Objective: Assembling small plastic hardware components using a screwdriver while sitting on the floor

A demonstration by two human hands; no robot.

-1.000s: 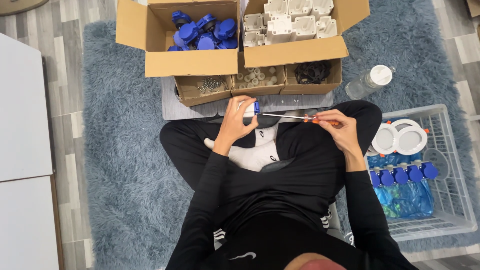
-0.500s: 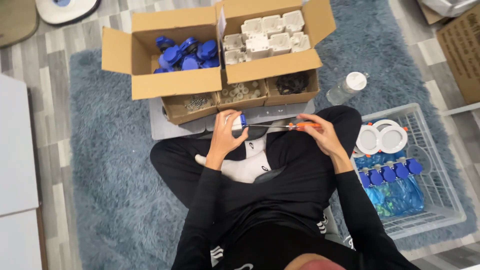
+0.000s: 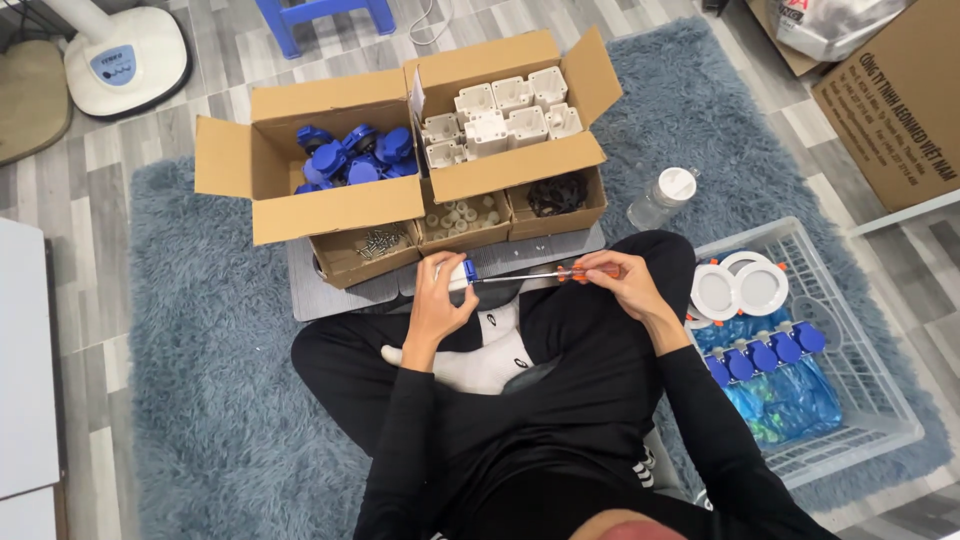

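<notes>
I sit cross-legged on a blue-grey rug. My left hand grips a small white and blue plastic part above my lap. My right hand holds a screwdriver by its orange handle, its thin shaft lying level and its tip meeting the part. Both hands hover just in front of the grey board under the boxes.
Two open cardboard boxes lie ahead: one with blue parts, one with white housings. Small trays below them hold screws, white pieces and black rings. A white wire basket with finished pieces stands at right, a clear bottle beside it.
The camera view has tilted and drifted, showing more floor beyond the boxes. My hands keep the same grip, with the screwdriver still set against the part.
</notes>
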